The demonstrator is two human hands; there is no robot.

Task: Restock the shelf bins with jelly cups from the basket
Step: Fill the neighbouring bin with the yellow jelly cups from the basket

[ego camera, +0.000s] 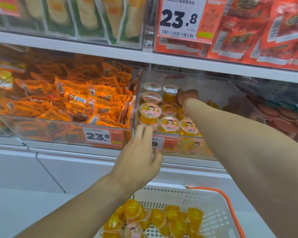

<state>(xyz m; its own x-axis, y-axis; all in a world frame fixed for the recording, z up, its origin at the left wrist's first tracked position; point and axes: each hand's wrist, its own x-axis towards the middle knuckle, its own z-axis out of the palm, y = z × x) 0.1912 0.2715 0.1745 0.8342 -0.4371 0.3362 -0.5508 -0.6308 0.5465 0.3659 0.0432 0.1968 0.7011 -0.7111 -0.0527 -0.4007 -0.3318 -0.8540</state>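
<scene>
Your right-hand fingers [180,97] are curled round a jelly cup [170,93] deep in the clear bin [213,83], at its 12 o'clock end, and your right hand [187,98] sits just above the other cups. Your left-hand fingers [144,131] lie straight and loose, touching the bin's front rim at its 7 o'clock corner; your left hand [139,157] grips nothing. The bin holds rows of orange jelly cups, lids up, filling its left half. At 6 o'clock from the bin, the white basket [213,206] with an orange handle [227,208] holds more loose jelly cups. At 9 o'clock, a neighbouring bin [41,127] is heaped with orange snack packets [93,103].
</scene>
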